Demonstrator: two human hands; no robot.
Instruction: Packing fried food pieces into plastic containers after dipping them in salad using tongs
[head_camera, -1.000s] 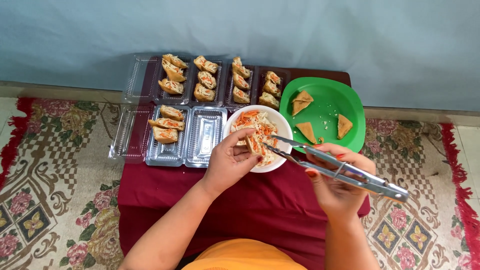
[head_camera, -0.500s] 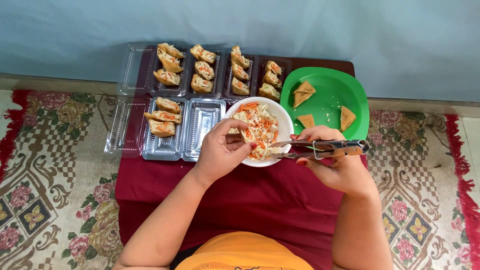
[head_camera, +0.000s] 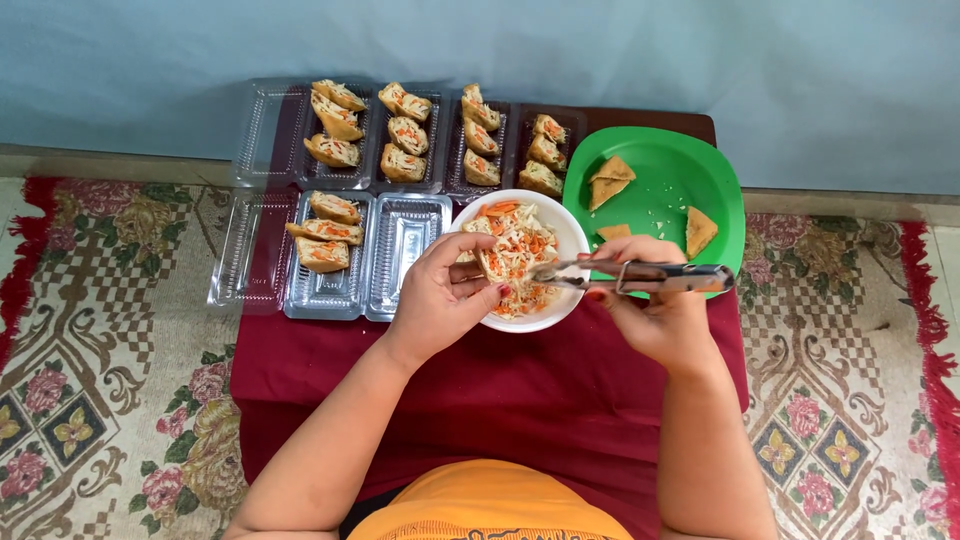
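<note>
Looking down from my head, my left hand (head_camera: 445, 295) is gripping a tofu pocket (head_camera: 482, 262) over the white bowl (head_camera: 560, 235) of shredded vegetable filling (head_camera: 515, 250), while my right hand (head_camera: 655, 310) is clenching metal tongs (head_camera: 630, 276) whose tips are pinching filling at the pocket's mouth. Strands could be dropping onto the maroon tabletop (head_camera: 500, 380) if I am lifting too much, and the pocket might be tearing if I am pushing hard. I am counting four plain triangles on the green plate (head_camera: 660, 165), thirteen stuffed pieces, and six clear trays, one (head_camera: 405, 255) empty.
</note>
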